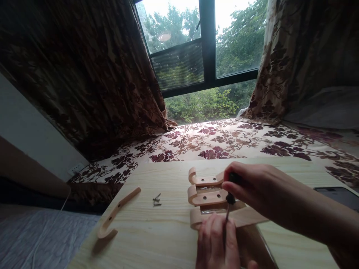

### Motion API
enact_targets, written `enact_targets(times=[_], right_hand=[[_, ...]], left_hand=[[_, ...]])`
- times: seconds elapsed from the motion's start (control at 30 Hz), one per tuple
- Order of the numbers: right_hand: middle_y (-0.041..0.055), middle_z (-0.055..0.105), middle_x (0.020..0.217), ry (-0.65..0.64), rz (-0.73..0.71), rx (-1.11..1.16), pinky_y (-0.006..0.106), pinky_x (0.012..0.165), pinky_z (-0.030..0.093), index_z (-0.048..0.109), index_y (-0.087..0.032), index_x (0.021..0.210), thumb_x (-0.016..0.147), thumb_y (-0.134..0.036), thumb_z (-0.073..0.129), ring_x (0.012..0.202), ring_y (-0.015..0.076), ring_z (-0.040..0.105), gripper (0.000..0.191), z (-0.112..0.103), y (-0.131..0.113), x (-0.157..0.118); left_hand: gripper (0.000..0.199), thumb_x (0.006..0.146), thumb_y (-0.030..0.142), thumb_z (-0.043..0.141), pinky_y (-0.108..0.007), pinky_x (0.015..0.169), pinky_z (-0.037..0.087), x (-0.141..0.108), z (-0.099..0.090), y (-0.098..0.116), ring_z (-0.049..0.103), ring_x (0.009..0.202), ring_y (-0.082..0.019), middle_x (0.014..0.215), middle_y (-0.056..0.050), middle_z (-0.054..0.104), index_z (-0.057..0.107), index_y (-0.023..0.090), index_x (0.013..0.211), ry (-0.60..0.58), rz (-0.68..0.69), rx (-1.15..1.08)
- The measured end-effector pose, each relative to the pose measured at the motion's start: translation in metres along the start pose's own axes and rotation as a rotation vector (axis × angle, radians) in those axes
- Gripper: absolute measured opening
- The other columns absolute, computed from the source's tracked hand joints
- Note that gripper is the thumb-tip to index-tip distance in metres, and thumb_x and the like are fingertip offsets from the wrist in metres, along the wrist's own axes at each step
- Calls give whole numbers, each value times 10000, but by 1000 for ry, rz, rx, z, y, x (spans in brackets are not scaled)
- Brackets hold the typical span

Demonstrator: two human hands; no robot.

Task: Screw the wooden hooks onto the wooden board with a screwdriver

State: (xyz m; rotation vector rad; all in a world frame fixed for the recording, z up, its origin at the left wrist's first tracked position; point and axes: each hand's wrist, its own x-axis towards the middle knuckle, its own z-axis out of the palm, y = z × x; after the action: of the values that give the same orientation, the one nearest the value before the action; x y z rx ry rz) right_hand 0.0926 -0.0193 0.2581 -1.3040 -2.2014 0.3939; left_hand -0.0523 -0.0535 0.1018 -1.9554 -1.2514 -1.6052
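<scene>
My right hand is wrapped round the black handle of a screwdriver, whose shaft points down between the fingers of my left hand. My left hand presses on the nearest wooden hook, and its fingertips surround the screwdriver's lower end; the tip is hidden. Two more wooden hooks, the middle one and the far one, lie parallel beyond it, each with two dark screw spots. Clear wrapping shows between the hooks. A separate hook lies at the left, and several loose screws rest between it and the row.
The pale wooden board carries everything. A dark phone-like object lies at the right edge. Behind are a floral cloth, patterned curtains and a window. A wall socket sits at the left.
</scene>
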Motion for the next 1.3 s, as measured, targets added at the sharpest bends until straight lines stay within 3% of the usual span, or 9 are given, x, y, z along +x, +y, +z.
enact_targets(times=[0.23,0.4,0.57,0.7,0.83,1.07,1.3], right_hand=[[-40,594,778,-98,-106,91,229,582,365,536,-219,831,1003,-330,451,658,97,504,221,-1,-19,-1],[-24,576,731,-20,-64,15,248,544,341,505,-207,801,987,-278,438,601,112,480,210,6,-16,3],[-20,555,654,78,-2,-44,258,495,318,487,-212,743,971,-339,457,548,127,457,262,10,-10,6],[-40,615,798,57,-102,34,224,595,380,569,-223,851,946,-228,506,665,97,536,114,3,-13,2],[-50,583,749,13,-112,55,222,573,367,569,-222,840,971,-235,468,627,83,510,166,0,-13,0],[-45,564,656,70,-49,15,249,499,331,532,-208,777,960,-267,479,531,92,472,199,3,-10,3],[-56,593,777,-33,-150,82,209,592,369,561,-232,818,958,-250,527,667,83,506,145,-2,-22,-2]], left_hand=[[513,992,382,202,-373,944,439,3,10,-5,601,1042,-217,989,-75,671,673,183,957,123,102,124],[532,995,367,172,-386,925,443,3,12,-5,595,1047,-224,985,-79,664,667,172,983,85,110,109],[523,999,359,172,-392,919,441,0,15,-5,595,1034,-220,959,-70,662,662,186,938,155,93,126],[537,996,367,173,-385,947,429,0,11,-3,586,1059,-224,1003,-78,658,672,169,976,89,96,106],[509,989,402,219,-368,987,415,0,8,-1,584,1076,-218,1024,-65,671,681,189,1008,81,27,60],[474,975,443,277,-344,1011,410,0,6,0,590,1081,-209,1036,-51,682,687,212,1028,68,-12,15],[458,966,452,288,-322,1041,376,7,-4,2,560,1130,-202,1140,-32,651,681,246,1080,-19,4,34]])
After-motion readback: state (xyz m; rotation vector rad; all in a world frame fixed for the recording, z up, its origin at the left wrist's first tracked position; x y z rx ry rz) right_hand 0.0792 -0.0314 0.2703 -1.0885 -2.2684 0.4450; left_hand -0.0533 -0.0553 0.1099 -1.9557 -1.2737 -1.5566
